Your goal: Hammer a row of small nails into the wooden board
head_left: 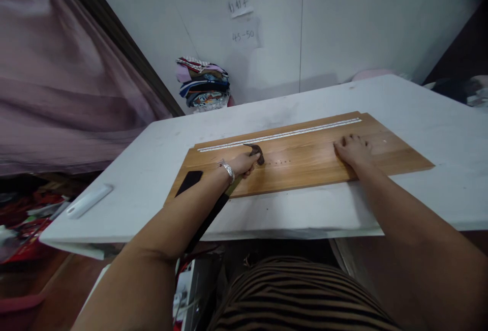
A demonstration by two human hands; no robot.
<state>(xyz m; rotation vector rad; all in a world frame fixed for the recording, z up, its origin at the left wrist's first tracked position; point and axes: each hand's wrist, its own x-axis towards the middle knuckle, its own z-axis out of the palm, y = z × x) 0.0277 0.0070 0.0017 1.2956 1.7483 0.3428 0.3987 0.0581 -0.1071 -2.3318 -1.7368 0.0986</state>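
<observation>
My left hand is closed round a claw hammer, gripping it close under the head. The hammer's long dark handle slants back toward me past the table edge. Under it lies a wood-grained board on the white table. A row of several small nails or marks runs along the board just right of the hammer head. My right hand rests on the board's right part with its fingers curled in; whatever they hold, if anything, is hidden. A long pale strip with a dark line lies along the board's far side.
A flat black object sits on the board's left end. On the white table lies a long white object. Folded cloths are stacked by the wall behind. A pink curtain hangs at the left.
</observation>
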